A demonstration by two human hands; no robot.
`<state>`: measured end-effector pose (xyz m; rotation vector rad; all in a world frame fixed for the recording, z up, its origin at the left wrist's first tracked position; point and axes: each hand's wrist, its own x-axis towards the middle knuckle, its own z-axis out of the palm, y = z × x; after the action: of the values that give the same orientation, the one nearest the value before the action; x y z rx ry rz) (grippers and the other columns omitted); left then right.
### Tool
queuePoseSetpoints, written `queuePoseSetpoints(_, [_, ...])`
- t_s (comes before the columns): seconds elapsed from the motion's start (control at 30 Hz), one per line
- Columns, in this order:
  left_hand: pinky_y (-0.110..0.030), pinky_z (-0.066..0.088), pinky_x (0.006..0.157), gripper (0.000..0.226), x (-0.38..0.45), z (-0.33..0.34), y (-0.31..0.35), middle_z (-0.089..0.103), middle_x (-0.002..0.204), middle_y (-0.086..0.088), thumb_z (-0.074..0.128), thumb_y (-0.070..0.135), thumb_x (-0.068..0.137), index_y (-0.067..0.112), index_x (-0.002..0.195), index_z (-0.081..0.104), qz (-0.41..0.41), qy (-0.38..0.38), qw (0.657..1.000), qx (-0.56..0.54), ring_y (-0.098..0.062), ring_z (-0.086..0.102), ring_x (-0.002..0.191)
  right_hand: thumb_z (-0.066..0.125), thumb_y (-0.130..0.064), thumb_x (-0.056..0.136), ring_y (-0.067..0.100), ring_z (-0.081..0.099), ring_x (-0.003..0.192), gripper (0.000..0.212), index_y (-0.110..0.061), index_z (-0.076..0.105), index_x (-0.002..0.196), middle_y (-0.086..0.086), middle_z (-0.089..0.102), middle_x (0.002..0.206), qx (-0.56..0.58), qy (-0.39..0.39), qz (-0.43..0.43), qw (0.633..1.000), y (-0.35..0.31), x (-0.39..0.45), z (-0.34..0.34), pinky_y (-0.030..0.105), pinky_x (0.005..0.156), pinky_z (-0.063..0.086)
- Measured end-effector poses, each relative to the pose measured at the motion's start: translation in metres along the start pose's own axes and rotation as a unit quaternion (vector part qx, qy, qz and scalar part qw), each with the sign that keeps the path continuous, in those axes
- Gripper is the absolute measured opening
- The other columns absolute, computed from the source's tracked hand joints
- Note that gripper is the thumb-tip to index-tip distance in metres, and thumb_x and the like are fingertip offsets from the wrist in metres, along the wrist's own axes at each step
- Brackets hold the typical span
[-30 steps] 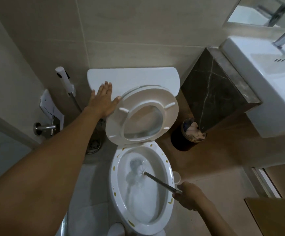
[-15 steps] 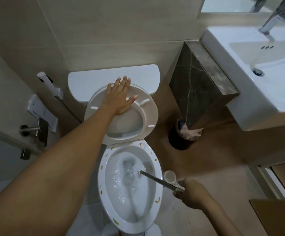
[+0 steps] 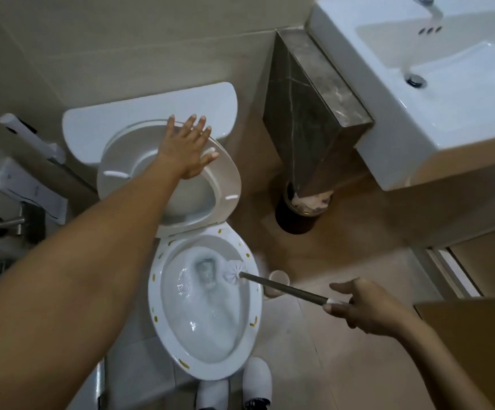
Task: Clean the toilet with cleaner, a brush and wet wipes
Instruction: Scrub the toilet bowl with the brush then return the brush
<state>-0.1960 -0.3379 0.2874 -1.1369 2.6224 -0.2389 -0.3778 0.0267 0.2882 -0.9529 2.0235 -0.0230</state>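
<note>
The white toilet bowl (image 3: pixel 256 294) stands open below me, water swirling inside and yellow cleaner spots on its rim. My left hand (image 3: pixel 187 150) lies flat with straight fingers on the raised seat and lid (image 3: pixel 225 184), holding them back toward the tank (image 3: pixel 98 128). My right hand (image 3: pixel 361 306) pinches the end of the toilet brush (image 3: pixel 281 287); its grey handle slants left and its white head sits at the bowl's right inner edge. No wipes or cleaner bottle are in view.
The brush holder cup (image 3: pixel 278 278) stands on the floor right of the bowl. A dark waste bin (image 3: pixel 299 214) sits under a marble ledge (image 3: pixel 323 93), beside the white sink (image 3: pixel 435 84). A bidet sprayer (image 3: pixel 30 137) hangs on the left wall. My white slippers (image 3: pixel 256 383) touch the bowl's front.
My left hand slid from the tank onto the raised seat. The brush head rose from the bowl's middle to its right edge. Water now swirls in the bowl.
</note>
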Motion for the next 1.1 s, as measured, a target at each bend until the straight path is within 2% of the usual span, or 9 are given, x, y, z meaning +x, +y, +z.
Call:
queuePoseSetpoints(0.17, [-0.053,-0.011,0.113,0.068,0.003,0.002,-0.001,-0.011,0.16,-0.004,0.008,0.056,0.097,0.017,0.153,-0.001,0.011,-0.006,1.0,0.007,-0.02,-0.014,0.146,0.063,-0.046,0.089,0.003,0.053,0.052,0.066,-0.021,0.041,0.145,-0.001,0.065,0.065,0.028,0.018,0.031,0.999,0.022,-0.006,-0.003,0.016,0.05,0.039])
queuePoseSetpoints(0.43, [-0.054,-0.011,0.113,0.068,0.008,0.009,-0.005,-0.007,0.16,-0.004,0.008,0.055,0.097,0.017,0.153,0.002,0.031,0.024,0.999,0.027,-0.02,-0.01,0.147,0.064,-0.039,0.09,0.008,0.048,0.045,0.064,-0.02,0.039,0.146,0.003,0.065,0.062,0.116,0.054,0.071,0.989,0.063,-0.001,0.007,0.016,0.041,0.039])
queuePoseSetpoints(0.63, [-0.053,-0.01,0.113,0.07,0.013,0.017,-0.005,-0.003,0.161,-0.004,0.007,0.056,0.094,0.018,0.153,0.006,0.058,0.059,0.994,0.066,-0.02,-0.006,0.147,0.066,-0.039,0.088,0.008,0.05,0.043,0.067,-0.017,0.039,0.146,0.004,0.067,0.061,0.158,0.087,0.118,0.976,0.089,0.043,0.042,0.017,0.039,0.038])
queuePoseSetpoints(0.8, [-0.054,-0.011,0.113,0.075,0.018,0.024,0.001,-0.002,0.161,-0.005,0.0,0.059,0.089,0.019,0.153,0.004,0.067,0.086,0.988,0.106,-0.023,-0.005,0.148,0.066,-0.035,0.089,0.011,0.05,0.043,0.068,-0.011,0.038,0.146,0.005,0.064,0.065,0.163,0.08,0.173,0.968,0.108,0.094,0.085,0.018,0.038,0.036])
queuePoseSetpoints(1.0, [-0.053,-0.012,0.113,0.075,0.02,0.03,0.003,0.002,0.161,-0.006,0.003,0.058,0.09,0.018,0.152,0.008,0.066,0.111,0.986,0.109,-0.022,-0.002,0.148,0.066,-0.035,0.088,0.02,0.056,0.057,0.068,-0.007,0.039,0.144,0.015,0.068,0.097,0.15,0.057,0.234,0.959,0.116,0.144,0.132,0.027,0.05,0.045])
queuePoseSetpoints(1.1, [-0.053,-0.011,0.113,0.074,0.021,0.032,0.0,0.003,0.16,-0.006,0.005,0.059,0.091,0.018,0.152,0.009,0.072,0.118,0.984,0.115,-0.023,-0.001,0.148,0.065,-0.039,0.088,0.027,0.065,0.077,0.065,-0.003,0.045,0.138,0.018,0.069,0.104,0.138,0.055,0.238,0.96,0.117,0.161,0.152,0.036,0.07,0.055])
